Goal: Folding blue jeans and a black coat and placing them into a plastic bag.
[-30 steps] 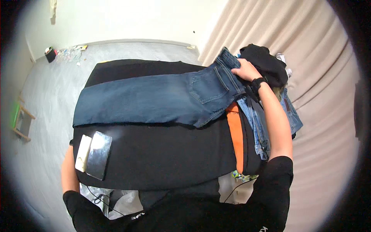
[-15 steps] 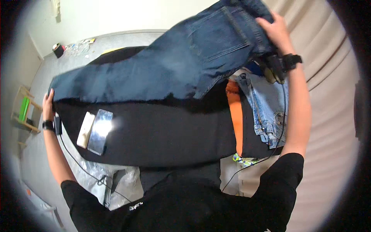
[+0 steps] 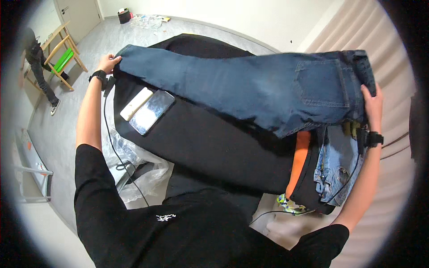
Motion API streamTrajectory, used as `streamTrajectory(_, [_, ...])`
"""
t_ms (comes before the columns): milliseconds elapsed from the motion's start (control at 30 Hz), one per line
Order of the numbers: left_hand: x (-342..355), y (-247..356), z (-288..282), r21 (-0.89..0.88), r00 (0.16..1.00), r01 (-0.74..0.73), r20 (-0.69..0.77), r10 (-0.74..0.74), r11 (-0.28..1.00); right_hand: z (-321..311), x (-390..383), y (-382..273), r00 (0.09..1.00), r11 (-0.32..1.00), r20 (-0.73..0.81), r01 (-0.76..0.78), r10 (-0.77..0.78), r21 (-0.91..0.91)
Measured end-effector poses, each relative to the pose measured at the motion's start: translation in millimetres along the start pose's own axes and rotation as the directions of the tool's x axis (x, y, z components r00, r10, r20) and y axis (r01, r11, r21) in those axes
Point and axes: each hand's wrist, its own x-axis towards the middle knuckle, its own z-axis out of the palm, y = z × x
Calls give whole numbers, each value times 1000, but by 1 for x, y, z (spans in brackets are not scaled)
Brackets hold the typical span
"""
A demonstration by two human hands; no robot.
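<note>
A pair of dark blue jeans stretches across the far side of the black-covered table, legs laid together. My left hand is closed on the leg ends at the left. At the waistband on the right, my right hand grips the edge, thumb on top. A back pocket faces up near it. In front of the jeans, close to my left arm, lie a smartphone and a slim white block. Folded light blue denim sits below my right hand, partly covered by the dark jeans.
An orange strip of cloth lies beside the light denim. A clear plastic bag rests below the table's left edge. Thin black cables run from my wrists. Far left are a person and a wooden chair with a green seat.
The waist end of the jeans has come down from its raised position, and the jeans now stretch straighter across the table. My view has turned, bringing a person and a door into sight.
</note>
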Motion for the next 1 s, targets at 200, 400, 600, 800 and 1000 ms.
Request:
streamTrajectory(200, [-2, 11, 2, 300, 999, 15, -35, -4, 954, 18, -5, -9, 999, 993, -19, 23, -25, -112])
streamTrajectory(400, [12, 3, -1, 0, 999, -41, -32, 41, 999, -8, 14, 3, 999, 984, -48, -25, 16, -179])
streamTrajectory(600, [23, 26, 7, -230, 995, -21, -99, -2, 973, -56, 53, 42, 967, 971, -249, -18, -43, -237])
streamTrajectory(800, [34, -72, 40, 291, 975, 169, 88, -202, 942, -31, 53, 13, 987, 963, -157, -21, -22, -268])
streamTrajectory(1000, [1, -62, 74, 58, 817, 355, 466, -340, 933, 3, 32, -15, 997, 985, -19, 67, -71, -157])
